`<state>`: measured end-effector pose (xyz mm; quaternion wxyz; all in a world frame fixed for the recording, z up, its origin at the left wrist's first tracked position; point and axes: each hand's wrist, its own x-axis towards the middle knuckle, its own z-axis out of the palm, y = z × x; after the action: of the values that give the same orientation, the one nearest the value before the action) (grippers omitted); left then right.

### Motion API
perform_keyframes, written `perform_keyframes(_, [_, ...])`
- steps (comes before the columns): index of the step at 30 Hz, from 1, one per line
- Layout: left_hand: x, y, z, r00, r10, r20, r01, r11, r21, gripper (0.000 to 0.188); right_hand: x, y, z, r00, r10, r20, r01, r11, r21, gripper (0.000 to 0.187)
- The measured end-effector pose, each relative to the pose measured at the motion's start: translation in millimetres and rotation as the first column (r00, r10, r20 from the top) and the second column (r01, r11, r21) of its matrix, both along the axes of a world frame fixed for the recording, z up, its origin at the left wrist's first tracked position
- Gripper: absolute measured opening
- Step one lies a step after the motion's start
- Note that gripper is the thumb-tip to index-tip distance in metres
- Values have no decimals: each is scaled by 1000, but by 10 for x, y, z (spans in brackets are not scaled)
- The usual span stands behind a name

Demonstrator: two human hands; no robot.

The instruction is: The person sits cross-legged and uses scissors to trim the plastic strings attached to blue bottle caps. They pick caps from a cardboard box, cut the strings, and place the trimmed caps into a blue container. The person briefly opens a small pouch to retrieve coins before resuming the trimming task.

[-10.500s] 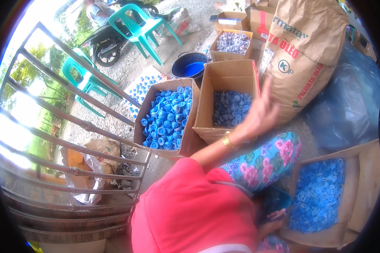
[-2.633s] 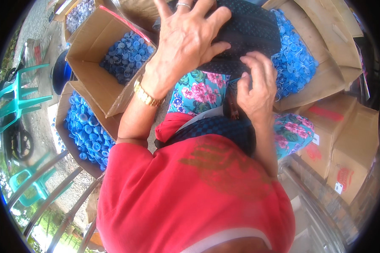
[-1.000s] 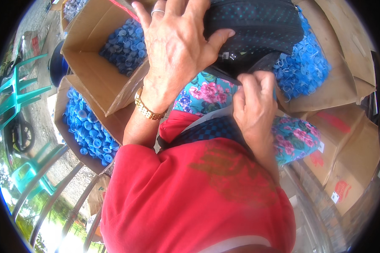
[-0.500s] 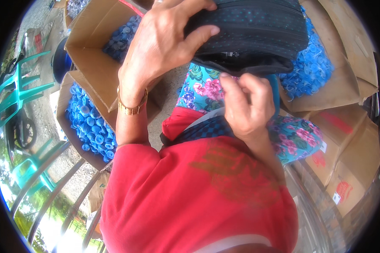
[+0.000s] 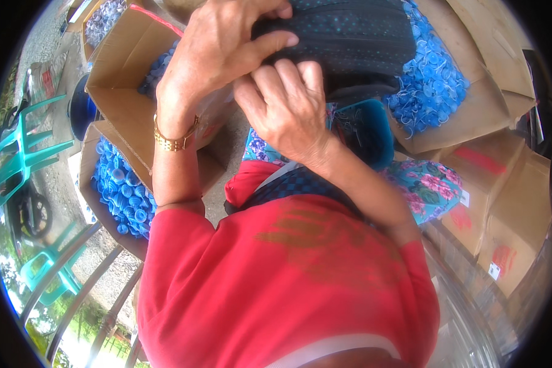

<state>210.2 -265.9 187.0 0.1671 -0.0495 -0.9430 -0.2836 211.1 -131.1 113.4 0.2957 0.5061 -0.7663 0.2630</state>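
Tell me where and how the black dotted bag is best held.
Probably grip the black dotted bag at its left end, coming from the left, thumb on top: the left hand is there, the bag looks broad, and its right end overlaps the blue pieces in view.

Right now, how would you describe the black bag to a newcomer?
At upper right stands an open cardboard box of blue plastic caps. Left of it, touching the left hand, is the black fabric bag. Only it has tiny teal dots.

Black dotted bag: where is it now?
The black bag is top centre in the head view, between the left hand and the blue looped plastic pieces.
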Motion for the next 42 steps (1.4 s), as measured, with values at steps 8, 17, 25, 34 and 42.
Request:
perform_keyframes(8, [-46, 39, 184, 992, -31, 122, 27, 999, 30, 27, -27, -57, -21, 997, -71, 3, 71, 997, 22, 13])
perform_keyframes(17, [-33, 31, 34, 999, -46, 0, 46, 999, -26, 26, -113, 145, 61, 999, 40, 37, -32, 980, -196, 15])
perform_keyframes(25, [55, 141, -94, 973, 32, -228, -97, 955, -280, 24, -244, 189, 76, 997, -12, 80, 38, 940, -339, 20])
perform_keyframes(34, [322, 246, -621, 903, 114, -415, -194, 968, -157, 23, -313, 119, 258, 989, 53, 135, -3, 937, -350, 18])
perform_keyframes(42, [323, 63, -399, 979, -10, -205, -5, 997, -72, 22, -303, 222, 260, 982, -44, 182, 98, 948, -302, 18])
